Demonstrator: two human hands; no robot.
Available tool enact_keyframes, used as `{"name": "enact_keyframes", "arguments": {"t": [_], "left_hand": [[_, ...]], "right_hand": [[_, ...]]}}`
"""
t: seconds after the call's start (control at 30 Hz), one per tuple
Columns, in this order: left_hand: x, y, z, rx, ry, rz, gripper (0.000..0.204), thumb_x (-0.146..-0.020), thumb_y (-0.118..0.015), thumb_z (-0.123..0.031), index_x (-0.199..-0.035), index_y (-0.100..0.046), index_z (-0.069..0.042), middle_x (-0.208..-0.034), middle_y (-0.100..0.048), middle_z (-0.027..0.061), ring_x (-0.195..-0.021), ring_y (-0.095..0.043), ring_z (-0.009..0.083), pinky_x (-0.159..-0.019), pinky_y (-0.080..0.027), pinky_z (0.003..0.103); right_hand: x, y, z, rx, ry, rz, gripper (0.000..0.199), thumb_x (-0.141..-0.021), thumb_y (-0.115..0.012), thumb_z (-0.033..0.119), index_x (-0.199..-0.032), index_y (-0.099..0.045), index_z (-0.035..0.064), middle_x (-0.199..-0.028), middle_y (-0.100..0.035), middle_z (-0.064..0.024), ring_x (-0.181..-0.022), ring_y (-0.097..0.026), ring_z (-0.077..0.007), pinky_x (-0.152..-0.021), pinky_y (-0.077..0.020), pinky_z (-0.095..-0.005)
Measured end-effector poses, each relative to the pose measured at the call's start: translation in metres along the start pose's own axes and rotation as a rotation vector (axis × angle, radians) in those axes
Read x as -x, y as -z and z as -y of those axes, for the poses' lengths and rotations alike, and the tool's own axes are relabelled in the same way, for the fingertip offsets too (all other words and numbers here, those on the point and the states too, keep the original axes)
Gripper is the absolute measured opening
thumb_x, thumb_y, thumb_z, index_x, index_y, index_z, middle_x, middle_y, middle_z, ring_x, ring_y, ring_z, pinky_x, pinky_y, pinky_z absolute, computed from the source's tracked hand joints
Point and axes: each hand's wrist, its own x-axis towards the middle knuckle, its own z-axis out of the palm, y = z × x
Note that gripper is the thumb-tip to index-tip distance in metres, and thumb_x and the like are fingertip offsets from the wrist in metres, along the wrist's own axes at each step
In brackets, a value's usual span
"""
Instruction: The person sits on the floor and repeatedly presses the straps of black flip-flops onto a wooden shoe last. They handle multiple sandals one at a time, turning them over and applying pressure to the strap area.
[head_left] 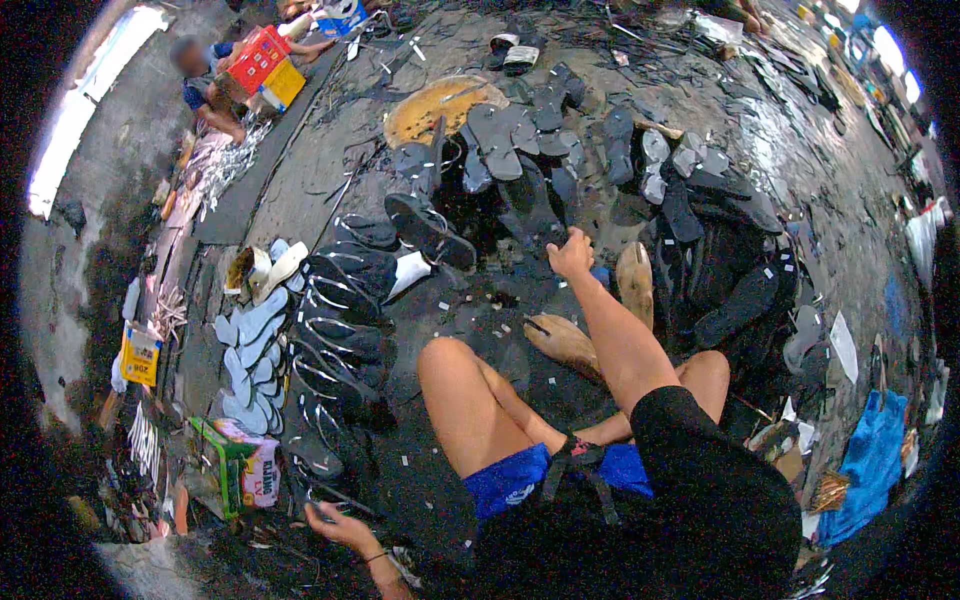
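Note:
My right hand [572, 256] reaches forward over the dark work area, its fingers closed. Whatever it grips is dark and cannot be made out against the soles [530, 200] just beyond. Beside that forearm lie two wooden foot-shaped lasts, one [562, 340] in front of my legs and the other [634, 284] farther right. Down at the lower left, my left hand [345, 528] has its fingers curled by the near end of a row of black flip-flops [345, 345] with shiny straps. What those fingers hold is hidden. A single black flip-flop [430, 230] lies tilted at the row's far end.
Grey-blue sole pieces [255, 345] are stacked left of the row, above a green-edged box [235, 465]. Dark soles [740, 300] pile up at right. A round yellowish board [440, 108] lies beyond. Blue cloth [865, 470] lies far right. Another person [205, 90] sits at upper left.

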Motion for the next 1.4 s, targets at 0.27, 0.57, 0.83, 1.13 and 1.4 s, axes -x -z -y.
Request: {"name": "enact_keyframes", "arguments": {"t": [0.27, 0.57, 0.83, 1.13, 1.4], "left_hand": [[0.070, -0.096, -0.288, 0.525, -0.167, 0.896, 0.031, -0.096, -0.062, -0.014, -0.122, -0.063, 0.002, -0.122, -0.065, 0.0144, -0.115, -0.061, 0.0243, -0.100, -0.046, 0.035], [0.125, -0.101, -0.401, 0.711, -0.410, 0.883, 0.065, -0.092, -0.065, -0.011, -0.148, -0.033, 0.000, -0.133, -0.054, 0.0260, -0.118, -0.058, 0.0349, -0.100, -0.048, 0.040], [0.136, -0.032, -0.353, 0.838, -0.065, 1.321, 0.041, -0.085, -0.069, -0.002, -0.122, -0.052, 0.001, -0.103, -0.065, 0.0109, -0.095, -0.065, 0.0167, -0.083, -0.054, 0.030], [0.137, -0.015, -0.346, 0.713, -0.310, 1.379, 0.031, -0.080, -0.070, 0.000, -0.108, -0.057, 0.001, -0.094, -0.067, 0.0111, -0.086, -0.066, 0.0182, -0.078, -0.055, 0.033], [0.116, 0.030, -0.333, 0.922, -0.446, 1.804, 0.042, -0.075, -0.079, -0.003, -0.115, -0.066, 0.000, -0.102, -0.071, 0.0128, -0.096, -0.070, 0.0223, -0.086, -0.055, 0.034]], "right_hand": [[0.152, 0.070, -0.042, -0.845, -0.026, 0.393, 0.043, -0.080, -0.081, 0.013, -0.114, -0.059, 0.0011, -0.100, -0.067, -0.0130, -0.088, -0.064, -0.0176, -0.083, -0.0526, -0.0321], [0.337, 0.204, -0.054, -0.509, 0.404, 0.289, 0.042, -0.082, -0.077, 0.013, -0.116, -0.055, 0.0015, -0.108, -0.058, -0.0136, -0.099, -0.059, -0.0228, -0.080, -0.0511, -0.0316], [0.337, 0.264, -0.013, -0.496, 0.494, 0.223, 0.026, -0.084, -0.076, 0.012, -0.107, -0.065, 0.0035, -0.097, -0.065, -0.0134, -0.084, -0.067, -0.0246, -0.069, -0.0538, -0.0321], [0.356, 0.270, -0.018, -0.458, 0.553, 0.105, 0.015, -0.083, -0.073, 0.006, -0.093, -0.064, 0.0010, -0.088, -0.067, -0.0108, -0.079, -0.066, -0.0226, -0.074, -0.0531, -0.0324], [0.373, 0.345, -0.040, -0.534, 0.723, 0.285, 0.043, -0.074, -0.081, 0.015, -0.111, -0.065, -0.0002, -0.108, -0.065, -0.0129, -0.095, -0.064, -0.0297, -0.088, -0.0518, -0.0375]]}}
